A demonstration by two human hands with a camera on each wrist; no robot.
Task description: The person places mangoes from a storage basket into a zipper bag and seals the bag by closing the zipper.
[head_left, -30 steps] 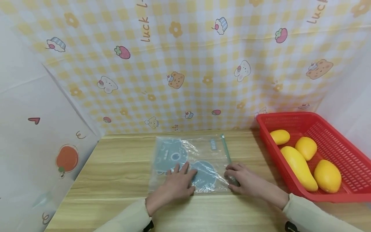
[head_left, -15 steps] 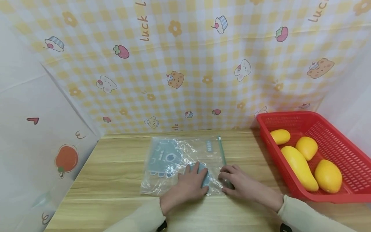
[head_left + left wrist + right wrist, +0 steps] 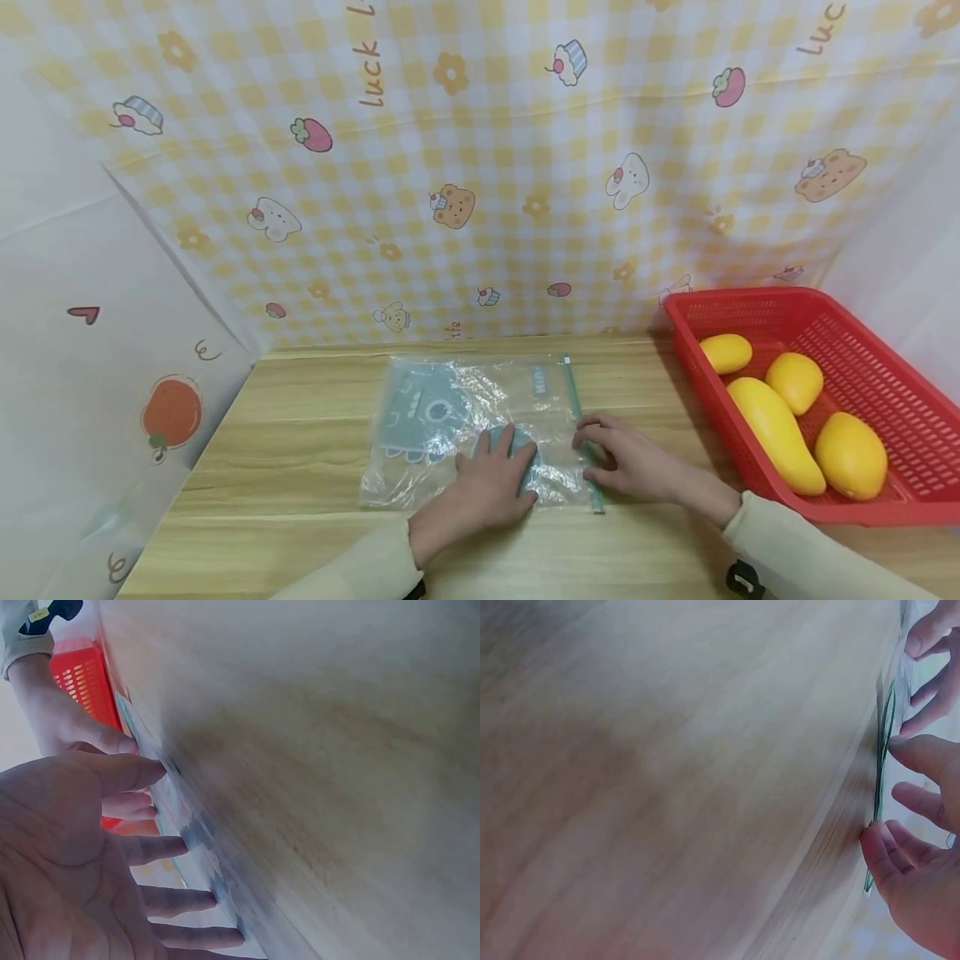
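Note:
A clear plastic zip bag (image 3: 487, 387) lies flat on the wooden table, printed with blue-green cartoon shapes. Its green zip strip (image 3: 572, 387) runs along the right side; in the right wrist view the strip (image 3: 880, 776) shows as two green lines slightly parted. My left hand (image 3: 491, 487) rests on the bag's lower middle with fingers spread, covering part of a round blue print. At the zip edge is my right hand (image 3: 630, 458), fingers slightly bent, thumb and fingertips touching the strip at separate spots. The left wrist view shows the left palm (image 3: 67, 855) with fingertips down on the bag.
A red plastic basket (image 3: 697, 400) stands at the right, close to the right forearm. It holds several yellow mango-like fruits (image 3: 776, 433). Behind the table (image 3: 300, 433) hangs a yellow checked cloth (image 3: 510, 150), and a white sheet (image 3: 90, 358) borders the left side.
The bag has shifted a little left. My left hand has moved right across it onto the round print. My right hand moved left, then slightly right, uncovering the strip's near end.

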